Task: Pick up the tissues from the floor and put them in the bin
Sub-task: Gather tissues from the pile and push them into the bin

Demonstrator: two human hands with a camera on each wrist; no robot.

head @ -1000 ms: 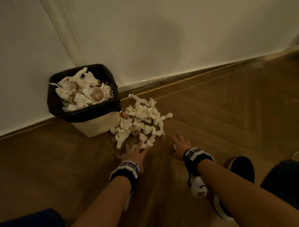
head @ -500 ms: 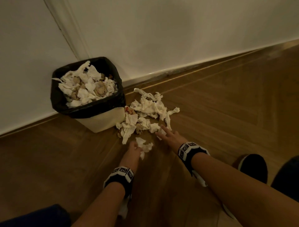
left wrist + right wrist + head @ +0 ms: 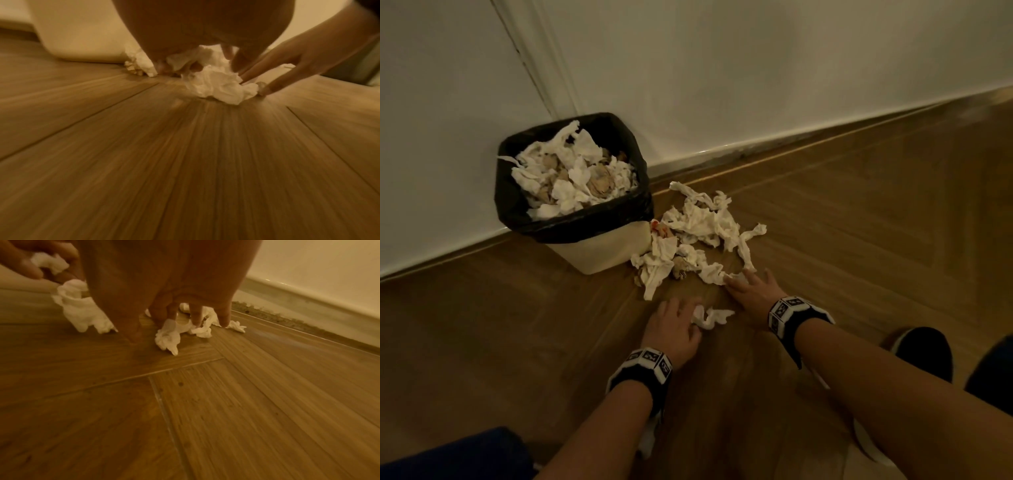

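Left hand [image 3: 673, 327] now clutches tissue [image 3: 710, 317] on wooden floor [image 3: 517, 342]

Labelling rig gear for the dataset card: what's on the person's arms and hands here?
Both forearms are bare, with no sleeves or gloves. Each wrist carries a black band faced with white tiles printed with black square fiducial markers: one behind the left hand, one behind the right hand. A white unit hangs under each band, only partly in view. No cables show.

Crumpled soft paper tissues [image 3: 698, 233] lie on my smooth, faintly glossy wood floor [image 3: 859, 222] beside the bin [image 3: 599, 253], lined with shiny black plastic.
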